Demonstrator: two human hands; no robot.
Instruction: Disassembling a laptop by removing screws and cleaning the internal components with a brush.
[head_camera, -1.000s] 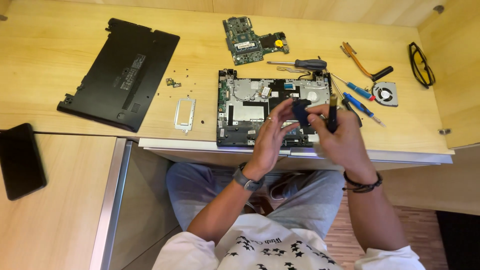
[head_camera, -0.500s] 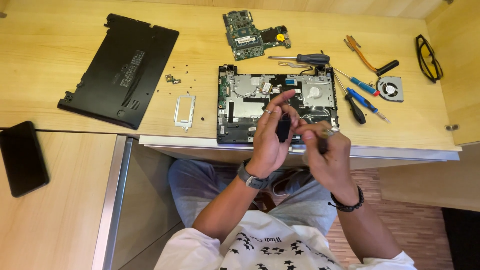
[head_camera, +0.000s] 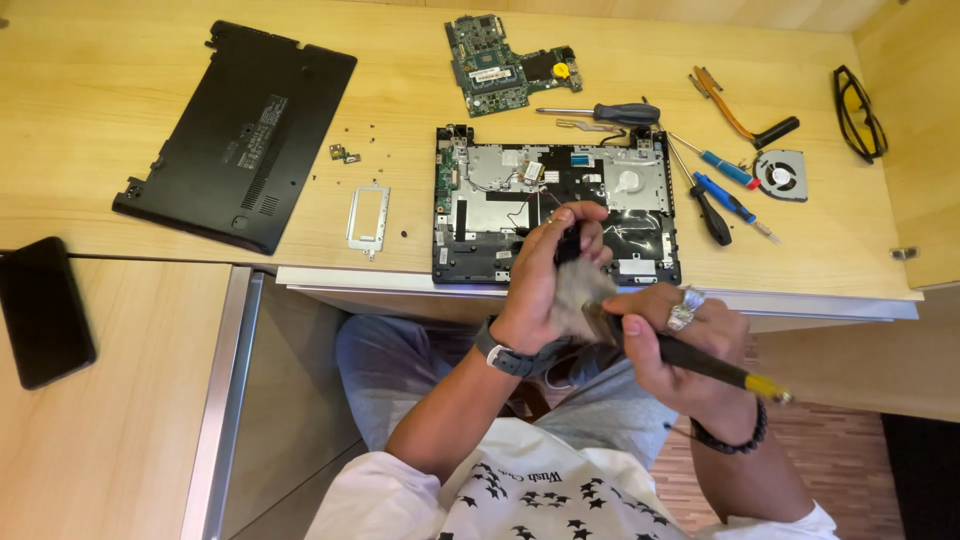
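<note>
**Brush and small dark part being held over the opened laptop**

The left hand (head_camera: 545, 275) is gripping a small dark part (head_camera: 568, 245), fingers curled tightly around it, just above the front edge of the surface (head_camera: 150, 130). The right hand (head_camera: 675, 345) is closing around the black-and-yellow handle of a brush (head_camera: 700, 362), its bristles touching the part. Both are hovering over the front of the opened laptop chassis (head_camera: 555, 205). A green circuit board (head_camera: 505, 62) is lying toward the back edge, a black bottom cover (head_camera: 240, 135) toward the left, and screwdrivers (head_camera: 715, 190) and a fan (head_camera: 780, 175) toward the right.
</note>
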